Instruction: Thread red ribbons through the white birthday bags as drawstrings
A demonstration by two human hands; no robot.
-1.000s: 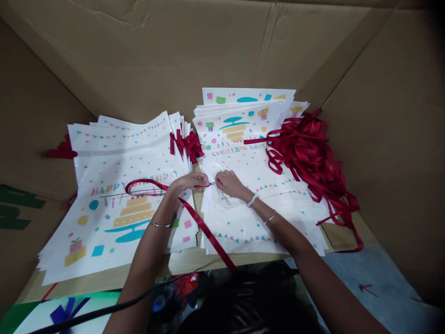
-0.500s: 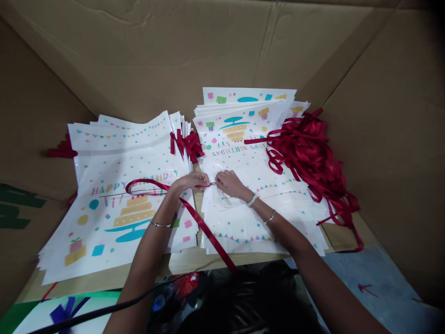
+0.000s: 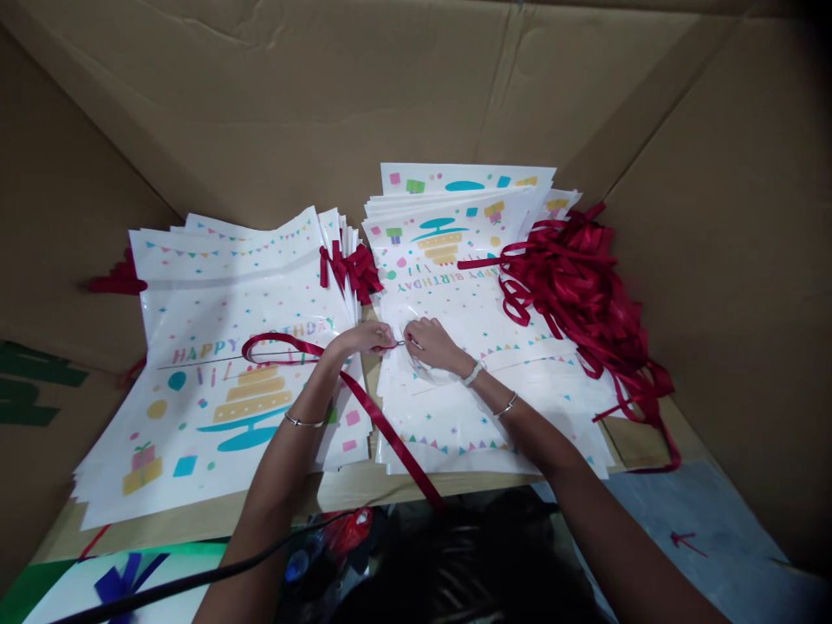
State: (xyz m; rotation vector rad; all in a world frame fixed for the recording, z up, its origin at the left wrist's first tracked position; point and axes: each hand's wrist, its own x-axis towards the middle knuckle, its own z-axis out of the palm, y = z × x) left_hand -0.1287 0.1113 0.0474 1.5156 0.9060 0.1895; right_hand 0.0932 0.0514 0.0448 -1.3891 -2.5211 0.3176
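My left hand (image 3: 370,337) is closed in a pinch on a long red ribbon (image 3: 393,438), which loops out over the left stack of birthday-printed sheets (image 3: 188,303) and trails down to the near edge. A thin dark line runs leftward from beside this hand across that stack. Just to the right, my right hand (image 3: 430,343) is curled shut over the right stack of printed sheets (image 3: 481,407). Between the fingertips lies a small dark loop; what my right fingers grip is too small to tell.
A heap of red ribbons (image 3: 578,277) covers the right stack's outer side. Cut red ribbon pieces (image 3: 354,270) lie between the stacks. Cardboard walls (image 3: 312,95) enclose the back and sides. A black cable (image 3: 227,572) crosses at lower left.
My left hand has shifted slightly right, and the ribbon loop has moved right with it. The thin line reaches further left. My right hand has hardly moved.
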